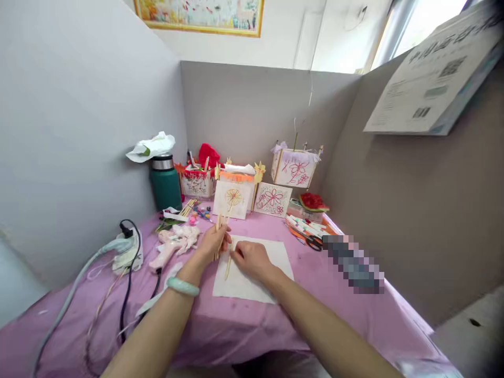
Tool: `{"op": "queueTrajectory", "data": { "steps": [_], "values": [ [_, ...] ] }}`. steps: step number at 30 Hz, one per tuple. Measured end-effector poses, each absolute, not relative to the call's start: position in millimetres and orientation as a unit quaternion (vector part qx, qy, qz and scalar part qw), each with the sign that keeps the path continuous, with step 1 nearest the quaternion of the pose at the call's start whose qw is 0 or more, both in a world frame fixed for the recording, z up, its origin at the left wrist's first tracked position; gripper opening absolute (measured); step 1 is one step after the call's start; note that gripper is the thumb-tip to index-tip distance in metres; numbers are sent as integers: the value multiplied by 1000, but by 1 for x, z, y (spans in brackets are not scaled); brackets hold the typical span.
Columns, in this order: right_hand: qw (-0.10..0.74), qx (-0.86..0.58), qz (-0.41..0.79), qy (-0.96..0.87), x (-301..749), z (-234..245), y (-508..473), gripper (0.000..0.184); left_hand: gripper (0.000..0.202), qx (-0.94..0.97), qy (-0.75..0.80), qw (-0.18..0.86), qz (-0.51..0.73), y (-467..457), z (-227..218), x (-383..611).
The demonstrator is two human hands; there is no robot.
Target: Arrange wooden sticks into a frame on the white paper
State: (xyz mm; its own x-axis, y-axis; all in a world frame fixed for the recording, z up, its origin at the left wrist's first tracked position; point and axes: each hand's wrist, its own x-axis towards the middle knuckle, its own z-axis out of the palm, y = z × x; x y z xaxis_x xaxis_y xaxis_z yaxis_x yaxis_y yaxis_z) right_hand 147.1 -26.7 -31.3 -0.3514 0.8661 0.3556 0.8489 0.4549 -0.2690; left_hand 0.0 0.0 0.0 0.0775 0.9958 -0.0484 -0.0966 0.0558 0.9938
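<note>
Holding several slim wooden sticks [218, 222] bunched in a narrow grip of the left hand [213, 242], at the left edge of a white sheet [275, 268] on the desk [323, 312]. Curling the right hand [252, 259] just right of a single stick [227, 270] lying on that sheet; not revealing whether pinching or merely touching it. Working, seemingly, at an early stage: showing only loose sticks here, none visibly joined, so probably leaving all the fixing undone. Displaying finished-looking pieces at the far side: a box with a yellow flower [233, 198], a purple-fringed box [296, 169] to its right, and a red-flowered panel [273, 199] between. Leaving a spare stick bundle [188, 207] unused at far left.
</note>
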Motion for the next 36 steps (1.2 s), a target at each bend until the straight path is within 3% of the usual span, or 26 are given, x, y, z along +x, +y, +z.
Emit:
{"op": "queueTrajectory", "data": {
  "steps": [4, 12, 17, 31, 36],
  "values": [
    [263, -518, 49, -813, 148, -31, -25, 22, 26, 484, 464, 560, 487, -3, 0, -2],
    [527, -451, 265, -670, 164, -28, -14, 31, 44, 558, 357, 635, 397, -8, -2, -6],
    [550, -391, 350, -650, 161, -25, -15, 30, 54, 596, 349, 634, 347, -7, -8, -9],
    [586, -354, 414, -600, 164, -18, -13, 37, 52, 615, 334, 637, 323, -7, -9, -8],
    [696, -362, 305, -540, 185, -6, -8, 36, 41, 537, 404, 596, 439, -4, -4, -4]
  ]
}}
